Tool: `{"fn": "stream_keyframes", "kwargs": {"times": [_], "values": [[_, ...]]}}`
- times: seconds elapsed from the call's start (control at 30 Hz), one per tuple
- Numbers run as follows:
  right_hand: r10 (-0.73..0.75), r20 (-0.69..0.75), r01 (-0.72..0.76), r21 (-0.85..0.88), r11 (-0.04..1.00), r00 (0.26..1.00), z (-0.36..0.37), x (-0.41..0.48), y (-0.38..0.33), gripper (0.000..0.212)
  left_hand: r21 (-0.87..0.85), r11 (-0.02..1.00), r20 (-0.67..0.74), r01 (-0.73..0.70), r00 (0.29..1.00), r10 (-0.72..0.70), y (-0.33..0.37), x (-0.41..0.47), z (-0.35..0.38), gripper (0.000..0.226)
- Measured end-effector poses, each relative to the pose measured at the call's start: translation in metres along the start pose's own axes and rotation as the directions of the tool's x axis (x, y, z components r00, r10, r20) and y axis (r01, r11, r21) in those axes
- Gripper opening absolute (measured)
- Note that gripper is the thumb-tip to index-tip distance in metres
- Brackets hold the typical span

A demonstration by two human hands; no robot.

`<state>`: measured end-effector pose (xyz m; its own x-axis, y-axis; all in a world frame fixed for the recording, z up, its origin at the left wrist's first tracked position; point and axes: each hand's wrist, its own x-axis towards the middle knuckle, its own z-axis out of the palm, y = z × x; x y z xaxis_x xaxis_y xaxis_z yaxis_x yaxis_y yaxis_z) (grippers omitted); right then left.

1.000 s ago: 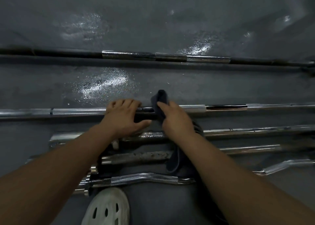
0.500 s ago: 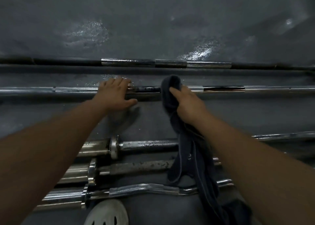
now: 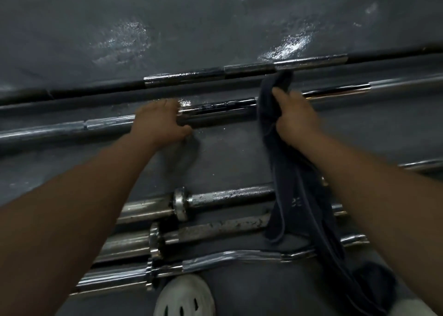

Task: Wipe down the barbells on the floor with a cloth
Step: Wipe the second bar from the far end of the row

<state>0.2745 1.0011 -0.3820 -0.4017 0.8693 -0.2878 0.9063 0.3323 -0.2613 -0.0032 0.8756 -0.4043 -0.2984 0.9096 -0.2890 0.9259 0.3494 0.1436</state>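
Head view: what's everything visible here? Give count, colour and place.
floor: one, grey, glossy patches, throughout.
black barbell: one, black with chrome bands, farthest.
chrome barbell: one, silver, next nearer, under both hands.
near bars: at least three, silver, one rust-spotted, nearest; closest one bent.
cloth: one, dark blue, hanging from chrome barbell over near bars.
shoe: one, white, perforated, bottom edge.
left hand: rests on chrome barbell.
right hand: grips cloth at chrome barbell.

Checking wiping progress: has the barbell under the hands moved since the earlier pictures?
Yes. The barbell has moved away from the short bars, toward the far barbell.
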Motion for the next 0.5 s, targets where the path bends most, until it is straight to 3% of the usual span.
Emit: {"fn": "stream_keyframes", "kwargs": {"times": [0.07,0.2,0.27,0.37,0.43,0.5], "values": [[0.022,-0.011,-0.021,0.046,0.999,1.0,0.007,-0.009,-0.025,0.071,0.066,0.997,0.032,0.04,0.999,-0.042,0.006,0.002,0.0,0.052],[-0.286,0.078,0.278,0.104,0.955,0.955,0.022,-0.036,-0.045,0.068,0.098,0.995,0.066,0.037,0.997,-0.044,0.01,-0.015,0.0,0.04],[-0.22,0.041,0.214,0.105,0.971,0.975,0.015,-0.035,-0.015,0.071,0.05,0.998,0.04,0.029,0.999,-0.031,0.011,-0.03,0.0,0.041],[0.083,-0.08,-0.071,0.139,0.988,0.993,0.017,-0.033,0.02,0.072,0.036,0.999,0.052,-0.015,0.999,0.013,0.013,-0.06,0.009,0.072],[0.044,-0.117,-0.023,0.174,0.985,0.992,0.036,-0.044,0.0,0.07,0.03,0.999,0.081,-0.019,0.997,0.016,0.016,-0.079,0.014,0.09],[-0.114,-0.046,0.12,0.193,0.974,0.992,0.054,-0.063,-0.036,0.065,0.005,1.0,0.087,0.0,0.996,0.0,0.02,-0.09,0.019,0.091]]}}
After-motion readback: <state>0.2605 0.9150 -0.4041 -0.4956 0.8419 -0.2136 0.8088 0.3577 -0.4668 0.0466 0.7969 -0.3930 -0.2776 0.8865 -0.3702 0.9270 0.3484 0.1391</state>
